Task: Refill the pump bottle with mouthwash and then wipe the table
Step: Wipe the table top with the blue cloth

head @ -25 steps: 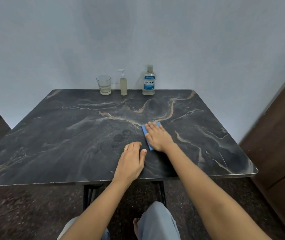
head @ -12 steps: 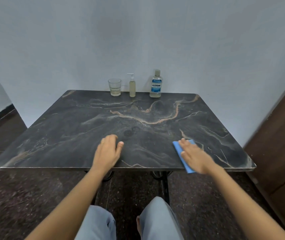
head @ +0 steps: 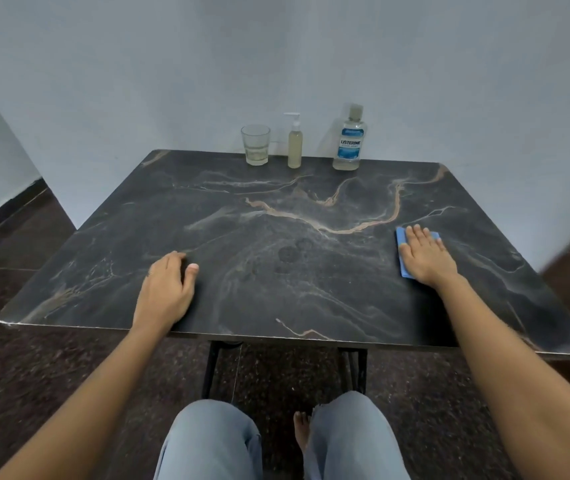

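- The mouthwash bottle (head: 349, 140) stands at the far edge of the table (head: 276, 209), against the wall; its blue label reads "LISTERINE", and the smaller print is too blurred to read.
- The pump bottle (head: 295, 143) stands just left of it, unlabelled, filled with pale yellowish liquid. Left again is a glass (head: 255, 145) with a little liquid at the bottom.
- The blue cloth (head: 401, 251) lies on the right side of the table, mostly hidden under the right hand (head: 427, 259).
- The right hand presses flat on the cloth, fingers straight and pointing away.
- The left hand (head: 167, 292) rests near the front edge, left of centre, fingers loosely bent, grasping nothing.
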The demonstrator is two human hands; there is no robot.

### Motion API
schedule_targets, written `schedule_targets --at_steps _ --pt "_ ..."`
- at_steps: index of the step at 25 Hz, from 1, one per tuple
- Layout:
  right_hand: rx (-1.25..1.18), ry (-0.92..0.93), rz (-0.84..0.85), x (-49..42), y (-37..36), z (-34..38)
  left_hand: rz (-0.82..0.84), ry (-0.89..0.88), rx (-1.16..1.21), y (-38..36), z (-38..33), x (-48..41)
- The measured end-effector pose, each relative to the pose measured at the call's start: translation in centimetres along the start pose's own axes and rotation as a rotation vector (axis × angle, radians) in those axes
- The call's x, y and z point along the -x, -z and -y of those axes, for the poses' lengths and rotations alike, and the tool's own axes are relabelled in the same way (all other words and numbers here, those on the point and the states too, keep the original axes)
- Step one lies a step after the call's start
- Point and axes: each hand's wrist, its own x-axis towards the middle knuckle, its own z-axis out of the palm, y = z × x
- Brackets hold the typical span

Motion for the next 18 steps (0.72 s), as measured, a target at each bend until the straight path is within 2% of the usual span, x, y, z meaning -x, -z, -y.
schedule_targets --at_steps 4,9,18 --pt "0.035 0.202 0.045 -1.9 -1.6 8.5 -0.003 0.009 -0.011 -0.3 0.7 -0.2" --pt "0.031 0.442 0.079 0.4 -4.2 19.3 -0.035 -0.011 0.006 -0.1 0.2 0.0" --pt "0.012 0.607 0.147 10.8 -5.9 25.5 -0.026 0.056 0.066 1.2 -1.0 1.0"
